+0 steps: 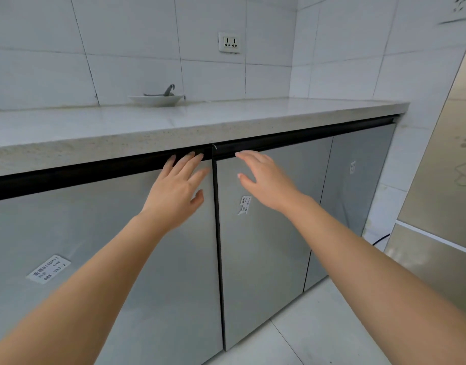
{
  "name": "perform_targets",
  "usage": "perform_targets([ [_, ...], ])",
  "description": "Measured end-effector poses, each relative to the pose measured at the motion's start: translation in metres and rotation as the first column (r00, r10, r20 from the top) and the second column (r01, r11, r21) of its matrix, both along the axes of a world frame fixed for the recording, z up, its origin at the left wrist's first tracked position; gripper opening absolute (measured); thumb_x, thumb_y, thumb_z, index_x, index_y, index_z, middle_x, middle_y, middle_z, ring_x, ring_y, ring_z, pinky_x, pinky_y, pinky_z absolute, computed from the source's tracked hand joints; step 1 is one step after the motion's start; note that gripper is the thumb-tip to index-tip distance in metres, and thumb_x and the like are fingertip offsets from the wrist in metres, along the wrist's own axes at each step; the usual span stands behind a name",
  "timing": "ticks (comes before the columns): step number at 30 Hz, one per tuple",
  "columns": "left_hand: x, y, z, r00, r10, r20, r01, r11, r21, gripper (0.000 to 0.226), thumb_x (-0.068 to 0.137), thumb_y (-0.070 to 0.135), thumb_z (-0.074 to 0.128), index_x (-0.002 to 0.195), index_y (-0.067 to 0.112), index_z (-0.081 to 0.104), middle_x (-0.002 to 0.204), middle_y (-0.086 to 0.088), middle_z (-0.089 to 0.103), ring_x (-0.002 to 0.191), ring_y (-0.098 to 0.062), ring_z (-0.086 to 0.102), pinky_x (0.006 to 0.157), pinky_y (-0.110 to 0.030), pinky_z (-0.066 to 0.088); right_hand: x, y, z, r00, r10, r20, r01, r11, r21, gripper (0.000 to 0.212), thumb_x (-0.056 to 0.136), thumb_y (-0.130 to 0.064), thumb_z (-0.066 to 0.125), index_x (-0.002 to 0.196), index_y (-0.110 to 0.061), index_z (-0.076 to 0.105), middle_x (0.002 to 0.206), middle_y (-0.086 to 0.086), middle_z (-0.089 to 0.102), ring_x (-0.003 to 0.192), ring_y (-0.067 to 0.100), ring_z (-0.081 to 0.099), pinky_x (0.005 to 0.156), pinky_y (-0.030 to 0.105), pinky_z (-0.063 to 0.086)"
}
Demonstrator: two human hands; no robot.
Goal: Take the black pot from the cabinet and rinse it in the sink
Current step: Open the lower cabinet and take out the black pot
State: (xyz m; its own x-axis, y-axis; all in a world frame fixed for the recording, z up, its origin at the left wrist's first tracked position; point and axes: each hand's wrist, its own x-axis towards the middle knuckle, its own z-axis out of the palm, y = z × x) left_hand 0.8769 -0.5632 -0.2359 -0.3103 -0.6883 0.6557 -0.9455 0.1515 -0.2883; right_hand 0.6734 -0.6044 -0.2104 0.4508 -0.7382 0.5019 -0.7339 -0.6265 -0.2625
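Both hands are reaching toward the closed grey metal cabinet doors [263,246] under the speckled stone countertop [226,117]. Left hand [177,191] and right hand [263,177] are holding fingers spread, empty. A white dish [155,99] is sitting on the countertop against white wall tiles. The black pot is out of sight.
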Motion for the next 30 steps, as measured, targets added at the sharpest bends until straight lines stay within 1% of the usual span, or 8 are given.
perform_targets([
  [2,0.003,-0.003,-0.004,1.0,0.02,-0.008,-0.02,1.0,0.009,0.051,0.072,0.016,0.073,0.12,0.006,0.06,0.134,-0.019,0.054,0.127,-0.035,0.05,0.108,-0.05,0.031,0.006,-0.005,0.0,1.0,-0.003,-0.014,0.003,1.0,0.0,0.051,0.096,-0.024,0.043,0.146,-0.017,0.03,0.154,-0.001,0.028,0.142,0.016,0.024,0.111,0.028,0.023],
  [6,0.006,-0.008,-0.01,1.0,0.026,-0.009,-0.026,1.0,-0.01,0.064,0.07,0.015,0.074,0.13,0.007,0.053,0.136,-0.017,0.054,0.128,-0.032,0.05,0.112,-0.041,0.016,0.016,-0.011,-0.002,0.998,-0.006,-0.061,0.006,1.0,0.008,0.054,0.096,-0.024,0.043,0.147,-0.017,0.027,0.156,0.0,0.024,0.143,0.016,0.022,0.113,0.03,0.024],
  [8,0.007,-0.011,-0.012,1.0,0.017,-0.018,-0.017,0.999,-0.045,0.066,0.07,0.013,0.073,0.131,0.006,0.051,0.135,-0.015,0.055,0.127,-0.03,0.051,0.111,-0.04,0.014,0.017,-0.013,-0.004,0.997,-0.017,-0.075,0.016,1.0,-0.012,0.054,0.096,-0.024,0.043,0.147,-0.016,0.027,0.155,-0.001,0.025,0.142,0.017,0.025,0.11,0.031,0.028],
  [13,0.006,-0.016,-0.016,0.998,0.008,-0.056,-0.014,0.993,-0.113,0.059,0.078,0.018,0.045,0.135,0.005,0.045,0.134,-0.009,0.057,0.129,-0.021,0.043,0.115,-0.036,0.009,0.021,-0.013,-0.009,0.995,-0.033,-0.091,0.029,0.998,-0.053,0.056,0.093,-0.02,0.046,0.145,-0.011,0.028,0.152,0.003,0.027,0.14,0.019,0.026,0.108,0.032,0.029],
  [15,0.004,-0.017,-0.019,0.997,0.009,-0.073,-0.019,0.992,-0.125,0.059,0.077,0.018,0.042,0.135,0.004,0.045,0.133,-0.01,0.057,0.128,-0.019,0.04,0.117,-0.035,0.005,0.023,-0.012,-0.009,0.994,-0.05,-0.097,0.043,0.997,-0.072,0.057,0.091,-0.019,0.047,0.145,-0.011,0.029,0.15,0.003,0.029,0.139,0.02,0.027,0.107,0.033,0.031],
  [20,0.001,-0.018,-0.021,0.998,0.017,-0.068,-0.028,0.985,-0.168,0.054,0.078,0.014,0.04,0.129,0.0,0.051,0.13,-0.012,0.059,0.127,-0.023,0.046,0.114,-0.041,0.016,0.016,-0.006,-0.011,0.994,-0.055,-0.093,0.045,0.994,-0.102,0.056,0.089,-0.015,0.048,0.142,-0.01,0.033,0.147,0.003,0.034,0.136,0.019,0.031,0.104,0.034,0.034],
  [26,-0.01,-0.015,-0.022,0.993,0.057,-0.1,-0.074,0.981,-0.179,0.054,0.077,0.013,0.033,0.126,0.0,0.053,0.126,-0.015,0.061,0.122,-0.03,0.056,0.111,-0.047,0.02,0.003,0.006,-0.017,0.998,-0.061,0.034,0.065,0.986,-0.152,0.045,0.087,-0.015,0.049,0.132,-0.012,0.044,0.136,0.0,0.046,0.126,0.017,0.041,0.096,0.031,0.041],
  [30,-0.015,-0.015,-0.023,0.99,0.1,-0.099,-0.116,0.98,-0.163,0.053,0.076,0.014,0.033,0.125,0.003,0.051,0.125,-0.017,0.06,0.121,-0.032,0.056,0.11,-0.049,0.021,-0.003,0.013,-0.02,0.987,-0.093,0.133,0.108,0.988,-0.111,0.049,0.088,-0.016,0.051,0.134,-0.012,0.037,0.137,-0.001,0.046,0.125,0.017,0.044,0.091,0.03,0.041],
])
